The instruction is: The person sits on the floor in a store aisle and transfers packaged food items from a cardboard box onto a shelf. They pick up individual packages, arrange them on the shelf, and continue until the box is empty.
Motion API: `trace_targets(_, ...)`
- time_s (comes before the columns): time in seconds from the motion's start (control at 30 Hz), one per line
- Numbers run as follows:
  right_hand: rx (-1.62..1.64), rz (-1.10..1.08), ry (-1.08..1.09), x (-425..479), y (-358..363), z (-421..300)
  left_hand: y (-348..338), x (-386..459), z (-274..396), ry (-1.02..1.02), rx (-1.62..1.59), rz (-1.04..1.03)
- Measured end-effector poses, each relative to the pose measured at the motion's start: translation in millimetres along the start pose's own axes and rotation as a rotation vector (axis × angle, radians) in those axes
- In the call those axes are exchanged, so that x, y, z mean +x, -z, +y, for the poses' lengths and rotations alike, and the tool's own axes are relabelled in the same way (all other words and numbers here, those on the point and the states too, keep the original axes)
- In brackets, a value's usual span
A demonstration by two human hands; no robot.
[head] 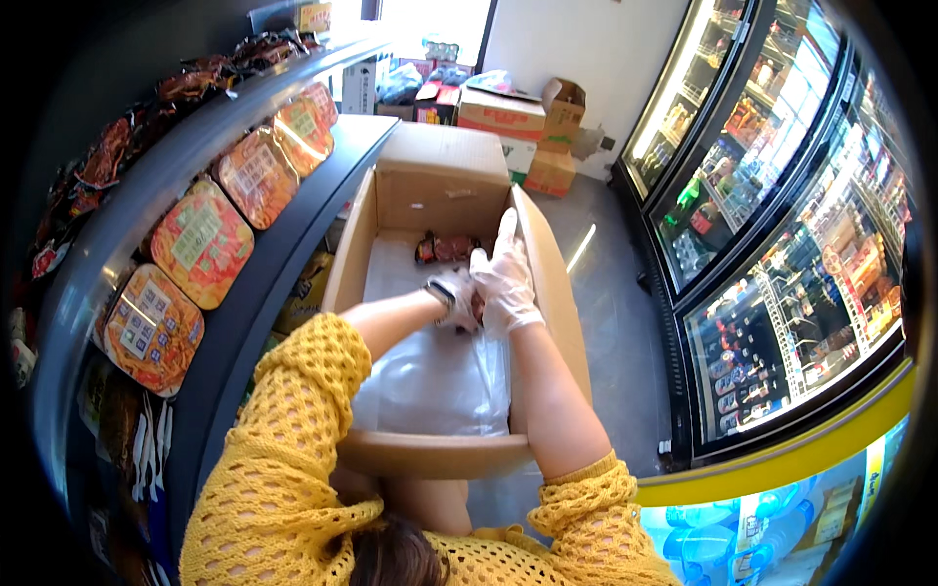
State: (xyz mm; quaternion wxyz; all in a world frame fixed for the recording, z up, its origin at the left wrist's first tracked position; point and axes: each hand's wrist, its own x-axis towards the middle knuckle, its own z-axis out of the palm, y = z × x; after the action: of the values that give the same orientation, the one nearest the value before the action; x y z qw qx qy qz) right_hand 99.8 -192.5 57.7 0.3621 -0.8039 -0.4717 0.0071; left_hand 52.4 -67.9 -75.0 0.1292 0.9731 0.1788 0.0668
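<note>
A deep cardboard box (341,271) with its flaps up stands before me, lined with clear plastic sheeting (432,381). My left hand (459,297), in a clear plastic glove and with a dark band at the wrist, reaches low into the box. Over its right side lies my right hand (506,282), gloved too, with fingers stretched toward the box's right wall. Something reddish-brown shows between the hands, but the gloves hide most of it. Just beyond them, a vacuum-packed piece of dark meat (448,247) rests on the liner.
To my left, a display chiller's ledge (286,242) runs along the box, with film-wrapped food trays (201,245) behind curved glass. Glass-door drink fridges (777,293) line the right side. Stacked cartons (506,113) stand by the far wall. A yellow-edged cooler (777,439) holds bottles at lower right.
</note>
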Motion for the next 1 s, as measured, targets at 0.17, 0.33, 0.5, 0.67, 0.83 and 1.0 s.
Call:
trace_targets(0.17,0.004,-0.122,-0.039,1,-5,6,-5,5,13,-0.227,0.201,-0.251)
trace_targets(0.33,-0.011,-0.143,-0.012,0,-7,1,-23,3,-4,-0.073,-0.061,-0.184)
trace_targets(0.5,0.067,-0.151,0.007,1,-7,0,41,2,-8,-0.019,0.207,-0.075)
trace_targets(0.67,0.074,0.008,0.085,1,-10,16,169,-21,29,-0.14,0.283,0.666)
trace_targets(0.83,0.15,-0.056,0.056,-8,-4,5,295,-33,-16,0.019,0.65,0.995)
trace_targets(1.0,0.13,-0.043,0.156,-14,-7,-7,437,-69,-79,0.462,1.088,1.072)
